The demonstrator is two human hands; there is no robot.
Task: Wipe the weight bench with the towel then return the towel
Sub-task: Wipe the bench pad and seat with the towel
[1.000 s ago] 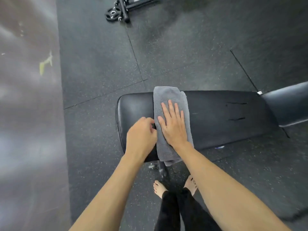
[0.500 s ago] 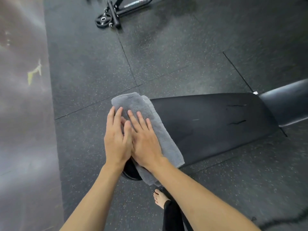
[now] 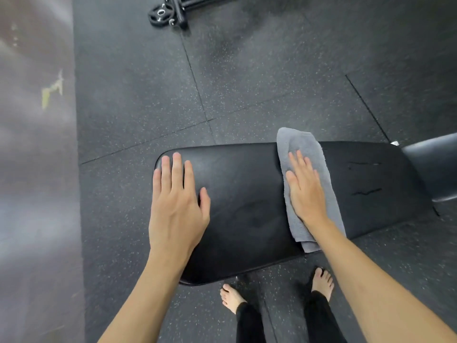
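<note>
A black padded weight bench [image 3: 247, 201] runs left to right across the middle of the view. A folded grey towel [image 3: 309, 149] lies across it, right of centre, hanging a little over the near and far edges. My right hand [image 3: 304, 189] presses flat on the towel with fingers straight. My left hand [image 3: 178, 204] rests flat on the bare pad near the bench's left end, fingers spread, holding nothing. Two short dark tears mark the pad to the right of the towel.
A second black pad [image 3: 435, 167] adjoins the bench at the right edge. A weight plate and bar frame [image 3: 168, 13] lie on the rubber floor at the top. My bare feet [image 3: 232, 298] stand just below the bench. A grey blurred surface fills the left side.
The towel and my right hand have slid from the bench's left end to right of centre. My left hand has come off the towel and now lies flat on the bare pad.
</note>
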